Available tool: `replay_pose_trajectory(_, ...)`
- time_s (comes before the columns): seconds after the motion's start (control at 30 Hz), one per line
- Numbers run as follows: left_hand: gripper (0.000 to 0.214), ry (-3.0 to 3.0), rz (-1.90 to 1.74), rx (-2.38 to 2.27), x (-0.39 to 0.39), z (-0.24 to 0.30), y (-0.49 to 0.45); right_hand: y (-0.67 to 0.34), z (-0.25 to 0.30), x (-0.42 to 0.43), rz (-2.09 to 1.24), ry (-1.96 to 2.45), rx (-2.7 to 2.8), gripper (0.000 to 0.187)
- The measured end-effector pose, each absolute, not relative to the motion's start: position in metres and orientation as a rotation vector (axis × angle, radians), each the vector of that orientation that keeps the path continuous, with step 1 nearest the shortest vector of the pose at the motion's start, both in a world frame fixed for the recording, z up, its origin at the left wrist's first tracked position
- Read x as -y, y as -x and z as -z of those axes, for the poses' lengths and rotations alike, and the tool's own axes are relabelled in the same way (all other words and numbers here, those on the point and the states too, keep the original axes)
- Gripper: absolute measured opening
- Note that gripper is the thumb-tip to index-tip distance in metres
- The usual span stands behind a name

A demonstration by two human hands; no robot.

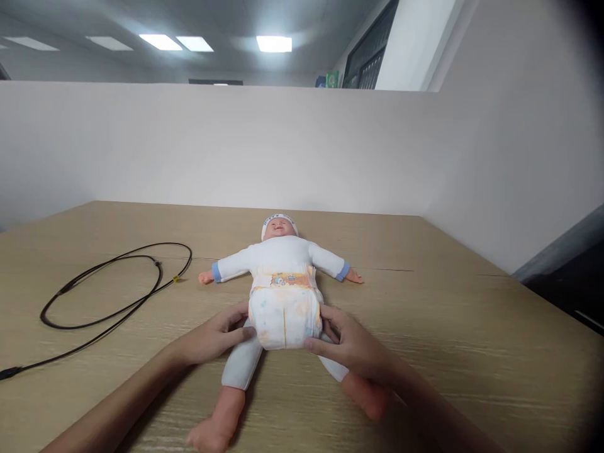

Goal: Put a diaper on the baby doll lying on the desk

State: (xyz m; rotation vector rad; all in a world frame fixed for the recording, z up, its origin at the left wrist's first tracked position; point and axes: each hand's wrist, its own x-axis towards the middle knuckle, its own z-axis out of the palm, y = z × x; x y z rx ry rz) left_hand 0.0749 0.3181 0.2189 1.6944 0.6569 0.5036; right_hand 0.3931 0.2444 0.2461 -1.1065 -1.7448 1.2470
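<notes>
A baby doll in a white suit and cap lies on its back on the wooden table, arms spread, feet toward me. It wears a white diaper with an orange printed waistband. My left hand rests against the diaper's left lower edge at the doll's thigh, fingers curled onto it. My right hand presses on the diaper's right lower edge, fingers pinching the fabric by the other thigh.
A black cable lies looped on the table to the left, running off toward the left edge. A white partition wall stands behind the table. The table's right edge drops off beside a dark area.
</notes>
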Motion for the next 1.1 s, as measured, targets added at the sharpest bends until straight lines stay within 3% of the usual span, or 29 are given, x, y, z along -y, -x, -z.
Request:
replay_pose_trajectory(0.23, 0.057, -1.6, -0.508, -0.611, -0.321, -0.218, -0.076, -0.394, -0.239, -0.248, -1.538, 0.853, 1.417, 0.045)
replay_pose_trajectory(0.77, 0.04, -1.442, -0.597, -0.615, -0.322, -0.225, -0.074, -0.388, -0.243, -0.247, -1.488, 0.952, 1.449, 0.04)
replay_pose_trajectory(0.93, 0.03, -1.434, -0.638, -0.662, -0.323, -0.225, -0.069, -0.391, -0.247, -0.24, -1.284, 1.109, 1.608, 0.03)
replay_pose_trajectory(1.1, 0.033, -1.507, -0.726, -0.716, -0.328, -0.221, -0.06, -0.39, -0.25, -0.233, -0.955, 1.38, 1.614, 0.036)
